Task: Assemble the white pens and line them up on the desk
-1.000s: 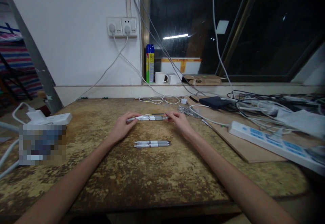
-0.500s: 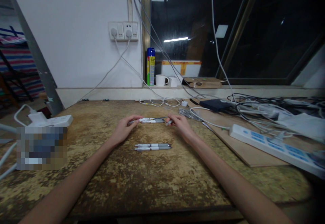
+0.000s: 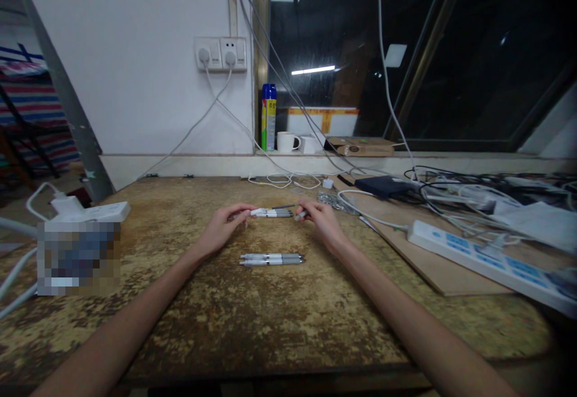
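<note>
Two pens (image 3: 271, 259) lie on the desk (image 3: 270, 319) nearer you — left fingers (image 3: 238, 208) hold a white pen part (image 3: 259, 212), right fingers (image 3: 311, 207) pinch a grey piece (image 3: 301, 215) — looks like pen-part handling, next calling for steady alignment.

Dim, cool indoor light falls fairly evenly on the wall (image 3: 148, 96) and the table (image 3: 279, 319), which darkens toward its near edge. The far window (image 3: 491, 84) is nearly black, crossed on its left part by a bright white streak (image 3: 312, 70) of glare. Focus is soft; fine detail on the pens (image 3: 273, 259) blurs. Wide-angle stretching and dark corners mark the right; a pixelated patch (image 3: 80, 259) covers part of the left.
</note>
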The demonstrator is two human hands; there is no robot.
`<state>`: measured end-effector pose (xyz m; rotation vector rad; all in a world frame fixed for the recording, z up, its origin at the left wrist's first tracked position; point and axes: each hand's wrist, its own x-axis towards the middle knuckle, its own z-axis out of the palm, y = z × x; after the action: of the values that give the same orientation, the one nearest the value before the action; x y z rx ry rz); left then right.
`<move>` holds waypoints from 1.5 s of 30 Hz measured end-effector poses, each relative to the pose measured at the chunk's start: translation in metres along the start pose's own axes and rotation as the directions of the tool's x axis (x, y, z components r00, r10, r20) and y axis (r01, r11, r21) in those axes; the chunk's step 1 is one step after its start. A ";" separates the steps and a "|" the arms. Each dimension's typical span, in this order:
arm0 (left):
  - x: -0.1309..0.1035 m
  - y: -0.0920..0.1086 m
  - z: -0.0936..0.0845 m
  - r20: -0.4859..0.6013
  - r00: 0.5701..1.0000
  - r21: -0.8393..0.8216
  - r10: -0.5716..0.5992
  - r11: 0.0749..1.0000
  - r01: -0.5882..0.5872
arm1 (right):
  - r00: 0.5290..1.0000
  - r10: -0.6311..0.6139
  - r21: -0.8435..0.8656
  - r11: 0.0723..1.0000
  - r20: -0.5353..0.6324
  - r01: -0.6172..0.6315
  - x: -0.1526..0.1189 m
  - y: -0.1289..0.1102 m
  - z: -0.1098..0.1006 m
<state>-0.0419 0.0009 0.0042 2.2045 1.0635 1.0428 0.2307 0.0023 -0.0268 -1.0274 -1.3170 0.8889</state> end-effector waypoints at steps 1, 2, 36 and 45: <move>0.000 0.001 0.000 -0.002 1.000 0.002 -0.002 1.000 0.002 | 0.999 -0.035 -0.045 0.998 0.011 0.036 0.000 -0.001 0.001; 0.000 0.002 0.000 -0.006 1.000 0.001 -0.003 1.000 0.003 | 0.997 -0.077 -0.096 0.992 0.028 0.080 -0.001 -0.002 0.003; -0.001 0.001 0.005 -0.060 0.997 -0.054 -0.049 0.998 0.045 | 0.999 -0.028 -0.052 0.998 0.041 0.030 -0.002 0.002 0.017; -0.001 0.001 0.005 -0.068 0.996 -0.028 -0.052 0.998 0.050 | 0.980 -0.197 -0.181 0.963 0.027 0.198 -0.001 -0.001 0.012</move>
<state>-0.0382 -0.0011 0.0017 2.1233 1.1241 1.1110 0.2184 0.0021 -0.0266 -1.0121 -1.5008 0.6309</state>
